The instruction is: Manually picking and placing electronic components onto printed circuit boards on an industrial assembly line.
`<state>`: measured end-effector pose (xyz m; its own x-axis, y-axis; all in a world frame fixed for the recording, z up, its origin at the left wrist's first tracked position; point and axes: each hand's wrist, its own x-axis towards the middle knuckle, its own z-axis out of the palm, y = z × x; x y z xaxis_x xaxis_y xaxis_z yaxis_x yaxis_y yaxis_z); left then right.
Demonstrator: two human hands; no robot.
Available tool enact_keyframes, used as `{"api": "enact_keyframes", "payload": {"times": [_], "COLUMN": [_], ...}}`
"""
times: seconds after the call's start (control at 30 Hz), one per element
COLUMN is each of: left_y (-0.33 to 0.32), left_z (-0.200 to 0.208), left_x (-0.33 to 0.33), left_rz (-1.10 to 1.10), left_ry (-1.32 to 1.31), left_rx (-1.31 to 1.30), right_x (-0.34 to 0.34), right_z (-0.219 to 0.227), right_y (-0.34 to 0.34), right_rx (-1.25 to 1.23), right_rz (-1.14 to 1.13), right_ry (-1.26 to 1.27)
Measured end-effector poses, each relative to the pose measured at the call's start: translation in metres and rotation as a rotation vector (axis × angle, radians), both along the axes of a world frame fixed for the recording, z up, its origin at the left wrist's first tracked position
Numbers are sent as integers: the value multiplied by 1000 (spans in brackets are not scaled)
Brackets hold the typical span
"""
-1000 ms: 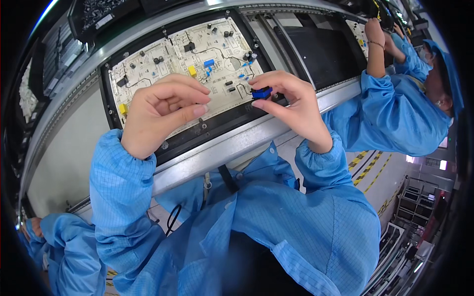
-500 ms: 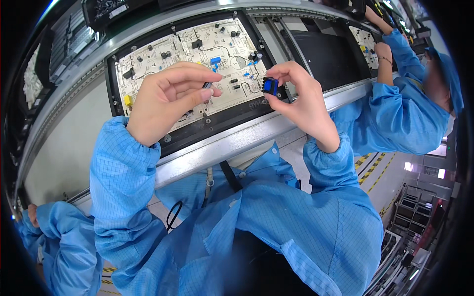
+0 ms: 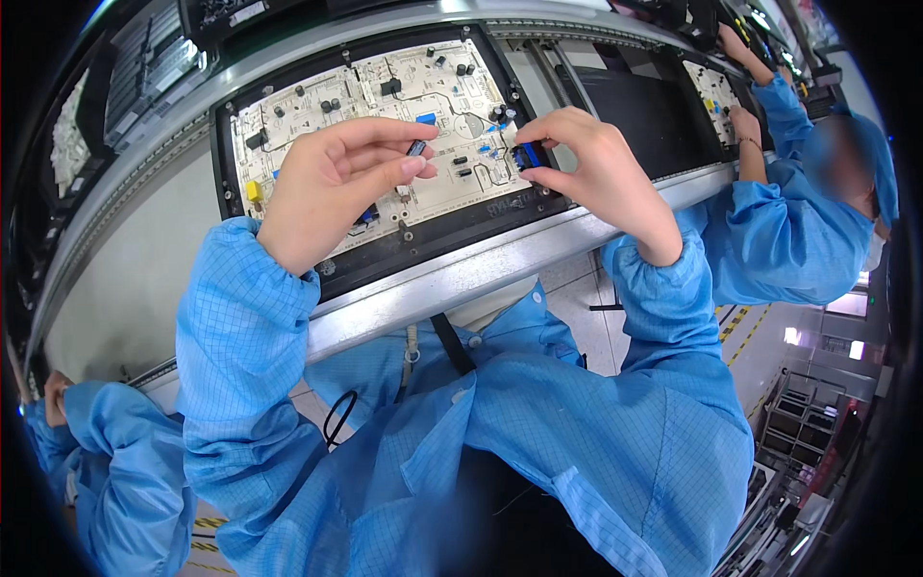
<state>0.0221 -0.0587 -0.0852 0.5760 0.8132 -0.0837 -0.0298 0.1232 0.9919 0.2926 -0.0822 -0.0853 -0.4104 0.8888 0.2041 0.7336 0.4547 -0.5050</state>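
In front of me lies a pale circuit board (image 3: pixel 452 195) set in a black carrier frame (image 3: pixel 442 231), with small capacitors and other parts standing on it. My left hand (image 3: pixel 332 183) pinches a small dark cylindrical capacitor (image 3: pixel 415 149) between thumb and fingertips, above the board's middle. A blue-and-black block-shaped component (image 3: pixel 528 156) is gripped in my right hand (image 3: pixel 601 173) at the board's right edge; whether it touches the board I cannot tell. Another blue-and-black part (image 3: pixel 367 214) shows on the board beneath my left hand, partly covered by it. A yellow component (image 3: pixel 254 190) stands at the board's left edge.
A metal rail (image 3: pixel 461 306) runs between my body and the carrier. To the right, a co-worker (image 3: pixel 788 207) in blue reaches over another board (image 3: pixel 707 91). A second person's sleeve (image 3: pixel 135 452) is at the lower left. Black bins (image 3: pixel 231 14) stand behind the line.
The board and carrier have shifted slightly right. My right hand has moved right and turned the blue-and-black component. The capacitor in my left hand now points upward and shows more.
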Motion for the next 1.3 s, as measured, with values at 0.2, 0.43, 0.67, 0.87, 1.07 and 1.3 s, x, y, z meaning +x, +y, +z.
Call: {"api": "enact_keyframes", "payload": {"times": [0.2,0.43,0.67,0.87,1.07,1.3], "left_y": [2,-1,-11,-25,-29,-18], "left_z": [-2,0,5,3,-4,-19], "left_x": [-2,0,8,17,25,30], "left_rz": [27,74,163,187,66,66], "left_ry": [29,52,336,298,507,628], "left_rx": [89,133,560,628,690,892], "right_x": [0,-3,-7,-12,-12,-22], "right_z": [-8,-7,-4,-14,-16,-27], "right_y": [20,21,20,10,18,24], "right_rx": [-90,-142,-159,123,19,91], "right_rz": [78,107,136,179,176,228], "right_ry": [-57,-46,-106,-111,-24,-3]}}
